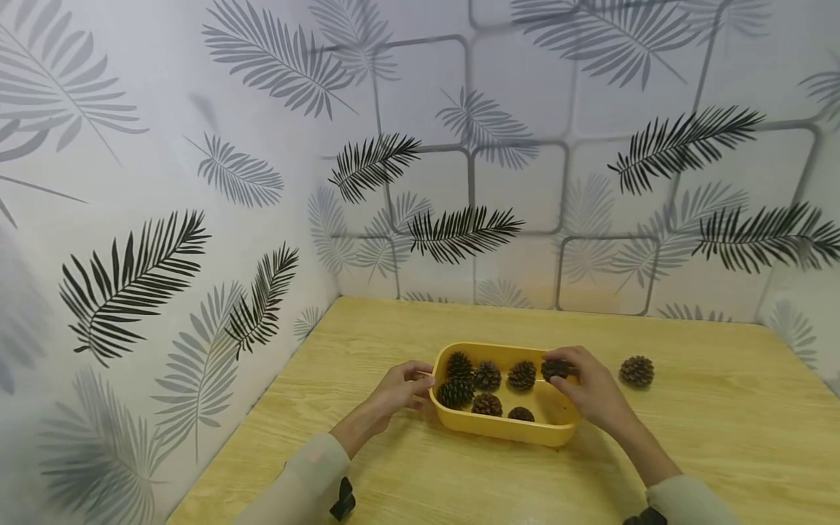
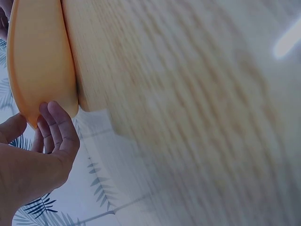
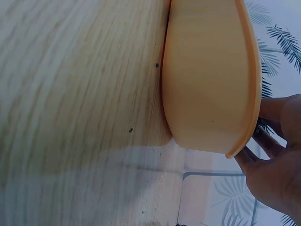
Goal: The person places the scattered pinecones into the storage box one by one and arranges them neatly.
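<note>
A yellow plastic tray (image 1: 505,429) sits on the wooden table (image 1: 722,437) and holds several brown pine cones (image 1: 487,376). My left hand (image 1: 420,386) grips the tray's left rim, thumb on top and fingers (image 2: 60,127) under the edge of the tray (image 2: 37,61). My right hand (image 1: 566,373) pinches one pine cone (image 1: 555,368) just above the tray's far right corner. In the right wrist view the tray's outer wall (image 3: 211,80) fills the top, with my right hand's fingers (image 3: 270,141) curled past its rim; the cone is barely visible there.
One loose pine cone (image 1: 636,371) lies on the table to the right of the tray. Walls papered with leaf prints (image 1: 197,277) enclose the table on the left, back and right. Small dark crumbs (image 3: 156,65) lie on the wood beside the tray.
</note>
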Demonstrator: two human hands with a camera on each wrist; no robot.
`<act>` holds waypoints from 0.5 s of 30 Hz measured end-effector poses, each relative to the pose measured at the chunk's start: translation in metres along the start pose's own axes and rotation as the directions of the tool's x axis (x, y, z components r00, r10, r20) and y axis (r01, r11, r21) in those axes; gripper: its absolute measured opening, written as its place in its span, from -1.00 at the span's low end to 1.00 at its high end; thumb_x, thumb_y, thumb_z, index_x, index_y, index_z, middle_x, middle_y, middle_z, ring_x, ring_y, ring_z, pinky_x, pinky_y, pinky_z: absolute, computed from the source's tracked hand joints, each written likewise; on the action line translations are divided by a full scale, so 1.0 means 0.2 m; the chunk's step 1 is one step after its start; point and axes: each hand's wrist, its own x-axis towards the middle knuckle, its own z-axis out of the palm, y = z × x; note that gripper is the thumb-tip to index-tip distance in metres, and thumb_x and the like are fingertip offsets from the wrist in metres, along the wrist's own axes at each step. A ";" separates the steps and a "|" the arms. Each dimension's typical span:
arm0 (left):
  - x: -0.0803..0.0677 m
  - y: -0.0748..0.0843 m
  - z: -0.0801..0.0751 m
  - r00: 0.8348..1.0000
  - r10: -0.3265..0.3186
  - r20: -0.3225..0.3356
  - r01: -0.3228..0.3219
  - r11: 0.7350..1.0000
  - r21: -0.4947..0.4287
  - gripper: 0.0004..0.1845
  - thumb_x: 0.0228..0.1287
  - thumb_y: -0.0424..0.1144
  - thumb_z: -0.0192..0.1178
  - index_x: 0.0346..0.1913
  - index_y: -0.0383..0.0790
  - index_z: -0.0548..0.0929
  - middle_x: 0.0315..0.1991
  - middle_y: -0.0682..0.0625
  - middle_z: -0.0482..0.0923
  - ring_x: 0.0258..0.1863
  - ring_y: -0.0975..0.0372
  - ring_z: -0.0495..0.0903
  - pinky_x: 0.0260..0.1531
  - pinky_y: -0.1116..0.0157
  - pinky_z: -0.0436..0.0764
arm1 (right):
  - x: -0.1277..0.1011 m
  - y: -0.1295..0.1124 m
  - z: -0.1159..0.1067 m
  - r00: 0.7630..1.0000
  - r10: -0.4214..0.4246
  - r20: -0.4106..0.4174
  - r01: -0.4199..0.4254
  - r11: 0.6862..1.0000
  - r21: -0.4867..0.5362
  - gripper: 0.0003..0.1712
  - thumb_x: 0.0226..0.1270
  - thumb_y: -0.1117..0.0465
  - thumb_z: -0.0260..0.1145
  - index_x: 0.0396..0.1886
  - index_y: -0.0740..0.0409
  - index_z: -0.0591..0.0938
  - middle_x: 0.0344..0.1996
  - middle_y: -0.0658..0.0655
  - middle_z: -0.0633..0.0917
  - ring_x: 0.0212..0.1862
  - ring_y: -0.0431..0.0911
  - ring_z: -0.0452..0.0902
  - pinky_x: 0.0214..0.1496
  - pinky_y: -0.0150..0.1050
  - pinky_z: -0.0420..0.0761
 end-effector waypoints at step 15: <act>0.00 0.00 0.00 1.000 0.001 0.001 -0.001 1.000 0.012 -0.59 0.58 -0.22 0.20 0.34 -0.34 0.55 0.02 -0.16 0.60 -0.18 0.18 0.67 -0.14 0.14 0.78 | 0.01 0.03 0.06 0.997 -0.079 -0.002 0.078 0.987 -0.138 -0.56 0.26 0.53 0.45 0.14 0.30 0.68 0.09 0.31 0.68 0.14 0.31 0.57 0.16 0.30 0.61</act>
